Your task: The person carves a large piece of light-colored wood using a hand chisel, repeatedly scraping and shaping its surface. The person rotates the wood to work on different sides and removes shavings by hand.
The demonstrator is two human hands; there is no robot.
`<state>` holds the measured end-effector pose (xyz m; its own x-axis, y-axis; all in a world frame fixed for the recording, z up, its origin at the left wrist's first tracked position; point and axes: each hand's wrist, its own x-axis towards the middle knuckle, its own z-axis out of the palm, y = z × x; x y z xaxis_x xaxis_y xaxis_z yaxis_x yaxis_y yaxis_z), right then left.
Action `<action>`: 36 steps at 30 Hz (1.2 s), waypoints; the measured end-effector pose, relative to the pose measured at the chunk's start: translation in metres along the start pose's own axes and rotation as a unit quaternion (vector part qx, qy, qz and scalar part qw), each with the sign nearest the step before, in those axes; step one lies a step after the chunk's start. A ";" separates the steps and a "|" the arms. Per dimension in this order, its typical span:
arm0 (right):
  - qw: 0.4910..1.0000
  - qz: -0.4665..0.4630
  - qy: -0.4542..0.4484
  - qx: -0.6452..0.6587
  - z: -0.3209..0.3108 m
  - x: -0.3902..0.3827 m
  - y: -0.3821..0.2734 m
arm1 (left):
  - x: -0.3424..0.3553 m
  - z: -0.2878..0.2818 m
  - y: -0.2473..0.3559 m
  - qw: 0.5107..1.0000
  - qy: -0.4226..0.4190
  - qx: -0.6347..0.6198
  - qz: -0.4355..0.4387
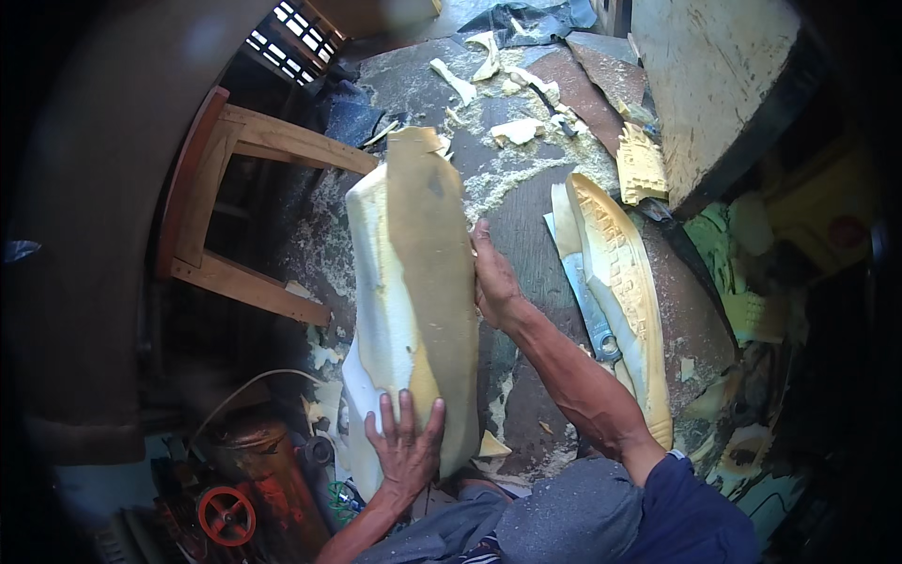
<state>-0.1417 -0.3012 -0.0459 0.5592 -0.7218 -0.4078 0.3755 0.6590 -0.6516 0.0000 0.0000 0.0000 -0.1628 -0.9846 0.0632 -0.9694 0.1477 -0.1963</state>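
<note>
A long seat foam (432,282), brown on its right side and cut to pale yellow and white on its left, lies lengthwise in front of me. My left hand (406,449) rests flat on its near end, fingers spread. Along its right edge, my right hand (495,278) holds the side with the thumb up; the other fingers are mostly hidden. Further right lies a second long yellow foam piece (620,273) with a moulded, ridged face. Beside its left edge is a flat blue-grey metal blade (587,296) with a round hole near its near end.
Foam scraps (517,132) and crumbs litter the dark work surface (526,221). A wooden frame (249,282) stands at the left. A rusty tank with a red wheel (226,515) sits lower left. A large pale board (719,85) rises at the far right.
</note>
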 end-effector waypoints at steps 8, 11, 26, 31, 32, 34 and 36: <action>0.922 -0.058 0.183 -0.335 0.042 -0.014 0.026 | -0.001 0.001 -0.006 0.995 0.035 -0.085 -0.033; 0.918 -0.044 0.198 -0.340 0.052 -0.003 0.033 | 0.002 0.003 -0.010 0.996 0.035 -0.071 -0.031; 0.464 -0.245 0.367 -0.769 -0.153 -0.149 0.037 | 0.029 -0.018 -0.048 0.993 0.040 -0.095 -0.049; 0.629 -0.088 0.435 -0.638 -0.245 -0.251 -0.008 | 0.032 -0.023 -0.060 0.990 0.044 -0.112 -0.074; 0.631 -0.130 0.425 -0.636 -0.257 -0.267 -0.018 | 0.033 -0.024 -0.061 0.990 0.050 -0.109 -0.076; 0.468 -0.075 0.527 -0.705 -0.273 -0.293 -0.035 | 0.033 -0.026 -0.061 0.989 0.060 -0.111 -0.081; 0.307 -0.014 0.585 -0.751 -0.281 -0.311 -0.045 | 0.032 -0.027 -0.062 0.989 0.059 -0.107 -0.079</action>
<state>-0.5402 -0.1653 -0.0693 -0.4062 -0.8838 0.2323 -0.8868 0.4426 0.1333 0.0498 -0.0383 0.0409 -0.0142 -0.9812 0.1925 -0.9992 0.0214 0.0352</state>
